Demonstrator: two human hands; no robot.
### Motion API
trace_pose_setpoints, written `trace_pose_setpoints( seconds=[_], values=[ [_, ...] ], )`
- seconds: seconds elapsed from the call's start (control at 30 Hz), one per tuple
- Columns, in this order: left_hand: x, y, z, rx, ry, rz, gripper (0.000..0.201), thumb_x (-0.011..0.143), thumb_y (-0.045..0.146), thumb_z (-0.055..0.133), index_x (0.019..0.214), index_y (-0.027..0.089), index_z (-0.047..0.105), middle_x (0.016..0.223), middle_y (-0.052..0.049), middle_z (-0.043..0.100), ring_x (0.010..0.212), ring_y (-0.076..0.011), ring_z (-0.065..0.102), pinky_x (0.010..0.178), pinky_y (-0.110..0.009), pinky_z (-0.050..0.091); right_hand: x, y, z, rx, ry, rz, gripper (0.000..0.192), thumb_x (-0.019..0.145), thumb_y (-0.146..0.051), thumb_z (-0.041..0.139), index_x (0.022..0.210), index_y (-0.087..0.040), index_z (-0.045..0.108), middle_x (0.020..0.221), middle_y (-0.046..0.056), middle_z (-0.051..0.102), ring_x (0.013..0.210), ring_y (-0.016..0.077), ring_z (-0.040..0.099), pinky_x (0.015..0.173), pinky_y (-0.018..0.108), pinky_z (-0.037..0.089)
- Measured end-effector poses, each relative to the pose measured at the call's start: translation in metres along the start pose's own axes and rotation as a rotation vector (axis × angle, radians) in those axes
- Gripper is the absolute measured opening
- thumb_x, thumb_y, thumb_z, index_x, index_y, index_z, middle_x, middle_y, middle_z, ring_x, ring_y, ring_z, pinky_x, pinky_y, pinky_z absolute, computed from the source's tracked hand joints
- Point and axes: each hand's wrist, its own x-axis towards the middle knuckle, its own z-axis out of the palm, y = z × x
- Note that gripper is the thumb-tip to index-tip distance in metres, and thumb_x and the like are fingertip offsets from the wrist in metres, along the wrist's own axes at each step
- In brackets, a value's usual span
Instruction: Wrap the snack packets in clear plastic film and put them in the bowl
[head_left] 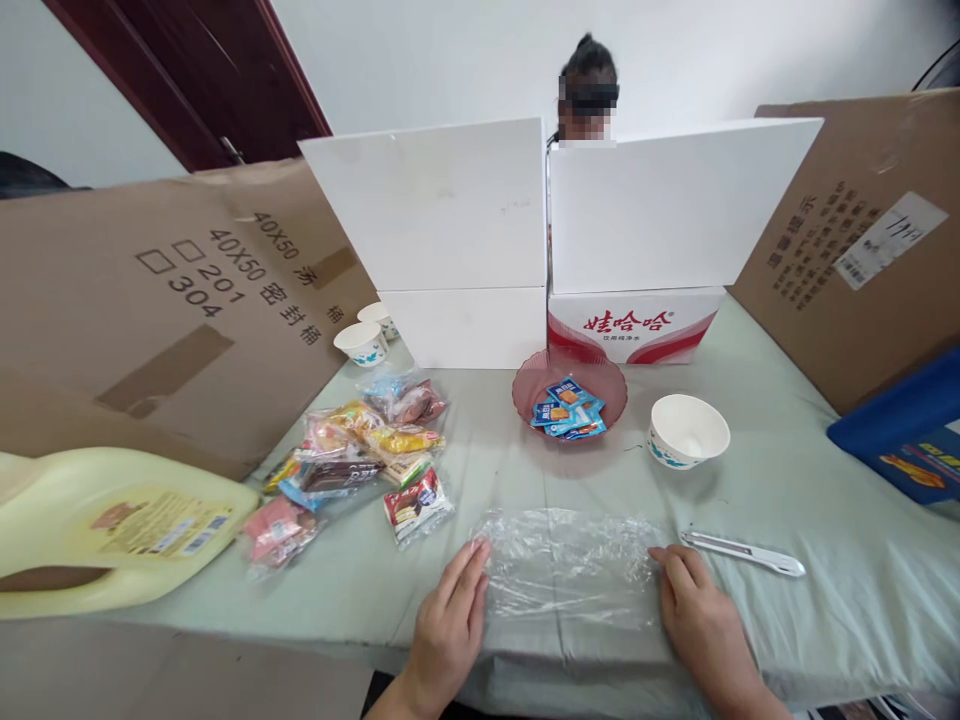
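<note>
Cloth-covered surface: carries everything at hand, its near part given over to the handled piece.
Brown cartons: one at left, one at right, standing like side walls, perhaps to fence the workspace.
White boxes: left and right, side by side at the back with flaps up, seemingly a screen.
Yellow jug: lies against the left carton, well away from the hands.
Blue container: at the right edge, probably parked aside.
Wrapped snacks: heaped at left, likely grouped by kind.
Clear plastic film: wrinkled, spread on the surface between the two hands; whether sheet or bag, I cannot tell.
Left hand: its grip appears to pinch the film's left edge, thumb hidden.
Right hand: its grip pinches the opposite edge, presumably so the film lies flat.
Pink bowl: before the boxes, gathering the loose sachets.
Paper bowl: upright, right of the pink one.
White cutter: beside the right hand, perhaps for easy reach.
Blue sachets: piled inside the pink bowl.
</note>
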Motion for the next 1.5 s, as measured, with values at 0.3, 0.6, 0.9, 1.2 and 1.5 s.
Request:
trace_pose_setpoints(
  seconds=[0.3, 0.6, 0.9, 1.2, 1.5],
  values=[
    [0.001, -0.001, 0.0, 0.114, -0.191, -0.158, 0.034, 0.093, 0.017, 0.041, 0.121, 0.018, 0.06, 0.124, -0.012, 0.06, 0.089, -0.0198, 0.07, 0.067, -0.028, 0.059, 0.003, -0.002, 0.003, -0.062, -0.068, 0.027, 0.026, 0.094, -0.017, 0.037, 0.108, -0.02, 0.059, 0.096, 0.006, 0.062, 0.063, 0.0142, 0.061, 0.046, 0.025, 0.044],
    [0.052, 0.046, 0.004, -0.038, -0.298, 0.053, 0.028, 0.091, 0.017, 0.049, 0.116, 0.019, 0.061, 0.119, -0.011, 0.064, 0.114, -0.0272, 0.057, 0.096, -0.046, 0.048, 0.033, -0.036, -0.016, -0.063, -0.034, -0.095, 0.027, 0.097, -0.034, 0.042, 0.105, -0.022, 0.065, 0.103, 0.01, 0.063, 0.094, 0.0258, 0.058, 0.085, 0.044, 0.046],
    [0.03, 0.038, 0.031, -0.04, -0.643, 0.154, 0.109, 0.063, 0.071, 0.073, 0.151, 0.031, 0.023, 0.158, -0.012, 0.023, 0.142, -0.0486, 0.017, 0.105, -0.072, 0.022, 0.036, 0.004, 0.002, -0.131, -0.219, -0.296, 0.067, 0.092, -0.048, 0.047, 0.15, -0.019, 0.029, 0.15, 0.011, 0.04, 0.14, 0.0299, 0.031, 0.107, 0.053, 0.031],
    [0.012, 0.032, 0.003, -0.207, -0.543, 0.35, 0.068, 0.072, 0.049, 0.076, 0.131, 0.026, 0.051, 0.124, -0.011, 0.061, 0.116, -0.0323, 0.055, 0.099, -0.049, 0.045, 0.006, -0.006, -0.033, -0.039, -0.346, -0.526, 0.084, 0.084, -0.051, 0.059, 0.151, -0.015, 0.026, 0.153, 0.012, 0.033, 0.141, 0.0312, 0.03, 0.109, 0.046, 0.034],
    [0.026, 0.005, -0.026, -0.441, -0.429, 0.131, 0.023, 0.09, 0.008, 0.042, 0.094, 0.021, 0.061, 0.093, -0.007, 0.068, 0.092, -0.0179, 0.066, 0.082, -0.028, 0.056, -0.018, 0.021, -0.066, 0.285, -0.455, -0.249, 0.02, 0.095, -0.025, 0.046, 0.105, -0.027, 0.064, 0.102, 0.004, 0.069, 0.095, 0.0178, 0.065, 0.083, 0.031, 0.053]
  ],
)
